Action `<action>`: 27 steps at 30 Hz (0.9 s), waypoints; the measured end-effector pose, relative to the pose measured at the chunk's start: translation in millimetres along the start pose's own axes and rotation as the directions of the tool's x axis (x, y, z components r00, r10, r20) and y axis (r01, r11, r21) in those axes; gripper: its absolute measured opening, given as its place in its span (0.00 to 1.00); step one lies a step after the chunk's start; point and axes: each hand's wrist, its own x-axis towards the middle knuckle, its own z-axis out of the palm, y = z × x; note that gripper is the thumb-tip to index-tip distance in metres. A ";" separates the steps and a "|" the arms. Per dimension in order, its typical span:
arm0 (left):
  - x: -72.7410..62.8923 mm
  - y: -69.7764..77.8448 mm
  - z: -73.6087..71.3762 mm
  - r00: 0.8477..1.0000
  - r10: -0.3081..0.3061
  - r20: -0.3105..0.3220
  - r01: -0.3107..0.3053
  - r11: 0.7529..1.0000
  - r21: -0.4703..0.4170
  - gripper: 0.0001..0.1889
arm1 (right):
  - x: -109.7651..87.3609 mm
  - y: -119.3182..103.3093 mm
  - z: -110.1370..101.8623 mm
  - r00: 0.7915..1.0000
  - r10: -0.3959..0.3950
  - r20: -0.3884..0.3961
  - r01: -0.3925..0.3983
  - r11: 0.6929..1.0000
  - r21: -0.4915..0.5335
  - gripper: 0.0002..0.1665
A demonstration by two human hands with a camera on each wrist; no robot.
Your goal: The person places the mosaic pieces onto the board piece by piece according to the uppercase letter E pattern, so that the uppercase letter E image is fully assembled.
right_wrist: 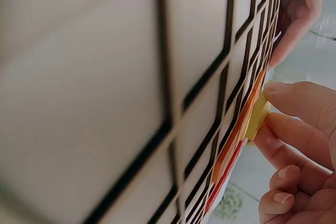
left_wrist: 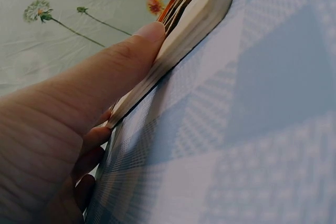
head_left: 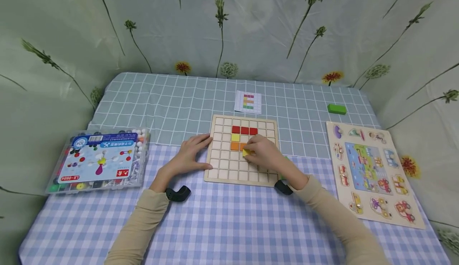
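Right, so the wooden grid board [head_left: 223, 165] is the middle of everything. Left hand [head_left: 192, 152] is at its left edge, thumb and fingers spread wide apart and touching the side. Right hand [head_left: 264, 152] is over the board, grip narrow, pinching a yellow tile [right_wrist: 257, 118] between thumb and fingers, just on the near side of the orange tiles [head_left: 234, 146].

For room: a broad stretch of checked cloth [head_left: 222, 225] runs off the board's near edge, between the sleeves. The printed card [head_left: 248, 102] sits just past the far edge. The picture puzzle [head_left: 368, 200] is well apart on the right, and the plastic case [head_left: 98, 159] is well off to the left, beyond the left hand.

Materials: the board is pale wood with thick layered sides and dark grooves between square cells. The tiles are flat little squares, with red tiles [head_left: 244, 130] in a row and another yellow one [head_left: 235, 137] under the leftmost. The case is see-through with a glossy label, and the green block [head_left: 336, 109] beyond the board's far right corner is a smooth, chunky bar
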 end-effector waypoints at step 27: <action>1.2 -2.8 1.4 1.000 0.009 -0.009 -0.009 1.000 0.015 0.49 | 20.0 -21.1 12.2 0.996 0.004 0.094 -0.001 1.000 -0.027 0.12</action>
